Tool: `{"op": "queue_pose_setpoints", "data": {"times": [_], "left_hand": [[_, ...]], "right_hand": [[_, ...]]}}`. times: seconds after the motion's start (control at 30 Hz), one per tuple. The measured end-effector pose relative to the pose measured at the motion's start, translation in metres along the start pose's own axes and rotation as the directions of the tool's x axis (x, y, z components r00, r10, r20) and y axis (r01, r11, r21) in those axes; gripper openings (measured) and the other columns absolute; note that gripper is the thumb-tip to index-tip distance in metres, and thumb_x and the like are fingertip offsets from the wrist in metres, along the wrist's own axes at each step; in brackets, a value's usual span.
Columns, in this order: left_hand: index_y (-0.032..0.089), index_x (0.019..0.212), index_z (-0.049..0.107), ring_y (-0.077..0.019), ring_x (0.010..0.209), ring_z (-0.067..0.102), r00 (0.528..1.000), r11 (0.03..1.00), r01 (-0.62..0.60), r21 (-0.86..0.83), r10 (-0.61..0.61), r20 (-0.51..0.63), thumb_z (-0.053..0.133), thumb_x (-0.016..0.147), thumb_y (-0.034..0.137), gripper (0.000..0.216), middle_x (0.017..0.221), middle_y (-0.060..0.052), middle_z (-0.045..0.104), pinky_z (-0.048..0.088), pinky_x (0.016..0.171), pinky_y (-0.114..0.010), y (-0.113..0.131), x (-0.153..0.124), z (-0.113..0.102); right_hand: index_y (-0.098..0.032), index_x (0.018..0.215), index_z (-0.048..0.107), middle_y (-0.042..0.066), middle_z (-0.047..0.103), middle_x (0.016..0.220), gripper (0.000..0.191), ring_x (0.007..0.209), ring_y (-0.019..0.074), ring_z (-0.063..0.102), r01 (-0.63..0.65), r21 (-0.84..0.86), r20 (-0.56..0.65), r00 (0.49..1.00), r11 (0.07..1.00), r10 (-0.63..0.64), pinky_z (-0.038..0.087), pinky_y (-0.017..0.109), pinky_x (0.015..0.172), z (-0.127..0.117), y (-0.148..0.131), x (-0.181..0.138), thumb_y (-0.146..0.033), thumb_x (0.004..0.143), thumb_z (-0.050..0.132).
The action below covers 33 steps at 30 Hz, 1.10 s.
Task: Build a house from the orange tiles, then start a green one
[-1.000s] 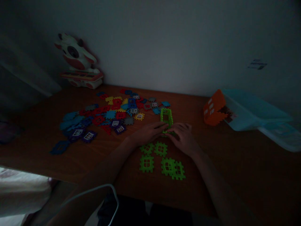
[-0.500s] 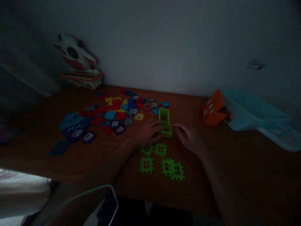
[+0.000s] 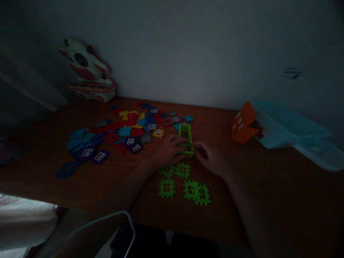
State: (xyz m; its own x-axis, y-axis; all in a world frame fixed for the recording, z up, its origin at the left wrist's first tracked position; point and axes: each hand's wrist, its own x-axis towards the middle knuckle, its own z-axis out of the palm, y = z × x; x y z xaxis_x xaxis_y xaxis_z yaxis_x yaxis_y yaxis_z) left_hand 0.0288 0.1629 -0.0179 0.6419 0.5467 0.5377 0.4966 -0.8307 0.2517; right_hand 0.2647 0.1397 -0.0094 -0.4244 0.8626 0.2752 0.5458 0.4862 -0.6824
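Observation:
A lime-green structure of interlocked window tiles (image 3: 186,140) stands upright on the wooden table (image 3: 67,186), forming a narrow open frame. My left hand (image 3: 169,152) grips its lower left side, with the fingers wrapped over the green edge. My right hand (image 3: 211,157) presses its fingertips against the lower right corner. Just below my hands lie several flat green window tiles (image 3: 166,188), two of them joined at the lower right. The dim light hides finer detail at the joints.
A spread of red, blue, yellow and grey tiles (image 3: 137,132) lies left of my hands. An orange tile house (image 3: 243,123) stands at the right beside a pale blue plastic box (image 3: 282,125). A toy cow (image 3: 86,68) stands against the wall, and a white cable (image 3: 107,218) crosses below the table edge.
My right hand has moved left and its fingertips now reach the green structure. The structure has tilted slightly, its top leaning further left.

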Motion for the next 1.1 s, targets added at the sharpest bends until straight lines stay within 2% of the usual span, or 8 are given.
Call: {"op": "queue_pose_setpoints", "data": {"times": [0.23,0.43,0.77,1.1], "left_hand": [[0.019,0.092,0.073,-0.0255,0.124,0.055,0.999,0.989,-0.015,-0.149,0.01,-0.037,0.06,0.096,0.034,0.02,0.129,-0.01,0.063,0.047,0.106,-0.048,0.003,0.001,0.004],[0.018,0.092,0.071,-0.0252,0.122,0.055,0.997,0.981,0.007,-0.193,-0.023,-0.077,0.062,0.095,0.033,0.018,0.123,-0.012,0.061,0.048,0.105,-0.047,0.002,-0.002,0.01],[0.02,0.095,0.071,-0.025,0.12,0.055,0.995,0.971,0.02,-0.24,-0.044,-0.094,0.062,0.095,0.035,0.018,0.12,-0.01,0.059,0.048,0.103,-0.048,0.001,-0.003,0.013],[0.02,0.099,0.07,-0.0256,0.121,0.056,0.997,0.979,0.008,-0.204,-0.023,-0.073,0.06,0.096,0.038,0.021,0.122,-0.011,0.059,0.05,0.102,-0.05,-0.001,-0.002,0.01]], "right_hand": [[-0.026,0.119,0.055,0.007,0.074,0.106,0.028,0.093,0.0216,0.072,-0.007,0.032,-0.035,0.999,0.999,0.009,0.059,0.04,0.08,0.007,0.0,0.001,-0.019,0.092,0.052],[-0.024,0.118,0.05,0.007,0.075,0.097,0.025,0.078,0.0195,0.072,-0.041,0.098,-0.015,0.999,0.994,0.042,0.057,0.036,0.07,0.011,0.001,0.002,-0.02,0.093,0.049],[-0.023,0.112,0.048,0.01,0.074,0.104,0.019,0.089,0.0214,0.073,0.004,0.096,-0.015,1.0,0.995,-0.002,0.056,0.036,0.074,0.015,0.001,0.001,-0.019,0.094,0.048],[-0.025,0.117,0.048,0.009,0.074,0.109,0.023,0.097,0.0226,0.073,0.006,0.027,-0.003,1.0,1.0,-0.006,0.058,0.04,0.081,0.012,0.001,0.0,-0.021,0.094,0.049]]}}
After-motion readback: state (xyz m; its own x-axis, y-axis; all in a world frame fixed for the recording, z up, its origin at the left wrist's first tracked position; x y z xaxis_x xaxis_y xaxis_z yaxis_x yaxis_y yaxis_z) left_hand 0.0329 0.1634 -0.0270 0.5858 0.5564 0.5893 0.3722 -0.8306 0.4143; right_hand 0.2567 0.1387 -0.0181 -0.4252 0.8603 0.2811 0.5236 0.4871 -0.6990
